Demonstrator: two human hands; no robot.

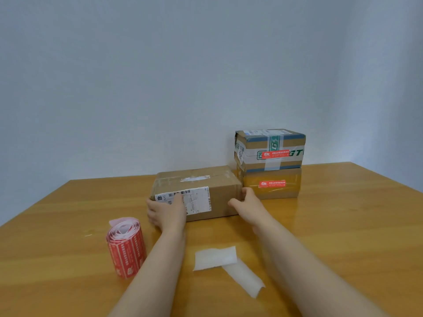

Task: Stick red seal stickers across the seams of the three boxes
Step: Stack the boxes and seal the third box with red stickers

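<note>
Now two hands [168, 211] hold one box [223, 199]; two boxes [251, 143] bear seals [275, 154].

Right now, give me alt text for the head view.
A left hand and right hand hold the ends of a brown labelled box on a wooden table. Behind, an upper box sits on a lower box, each bearing a red seal sticker. A sticker roll and white backing strips sit nearer the camera.
</note>
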